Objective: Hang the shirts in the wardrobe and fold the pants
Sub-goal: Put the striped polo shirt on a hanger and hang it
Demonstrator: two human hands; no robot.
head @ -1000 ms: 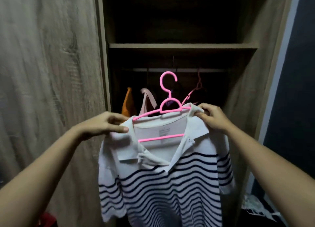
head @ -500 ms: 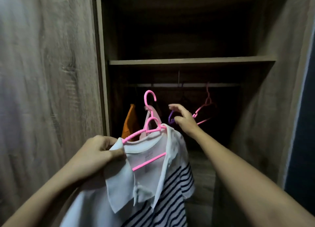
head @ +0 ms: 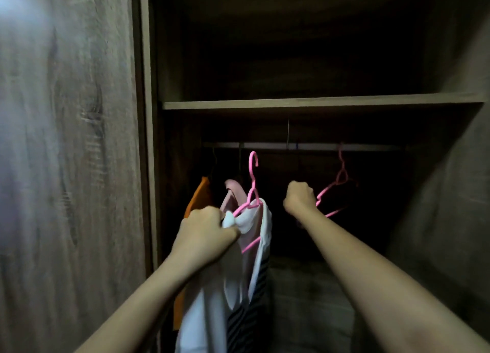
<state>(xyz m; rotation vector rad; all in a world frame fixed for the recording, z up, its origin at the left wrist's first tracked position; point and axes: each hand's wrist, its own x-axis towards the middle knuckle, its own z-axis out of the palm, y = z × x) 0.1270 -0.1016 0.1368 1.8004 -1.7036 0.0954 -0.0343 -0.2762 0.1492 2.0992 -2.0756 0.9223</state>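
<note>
A white shirt with dark stripes (head: 254, 286) hangs edge-on from a pink hanger (head: 253, 182) inside the open wardrobe. My left hand (head: 205, 233) grips the shirt's shoulder and the hanger's near arm. The hanger's hook sits just under the clothes rail (head: 305, 146), and I cannot tell whether it touches. My right hand (head: 299, 197) is curled into a fist around an empty pink hanger (head: 336, 188) that hangs from the rail farther right.
An orange garment (head: 198, 198) and a pale pink garment (head: 233, 196) hang at the rail's left end. A wooden shelf (head: 318, 103) runs above the rail. The wardrobe's door (head: 66, 167) stands at the left, its side wall (head: 437, 193) at the right.
My left hand carried the shirt and hanger forward and up into the wardrobe, turning it edge-on. My right hand let go of the shirt, reached right and closed on the empty pink hanger.
</note>
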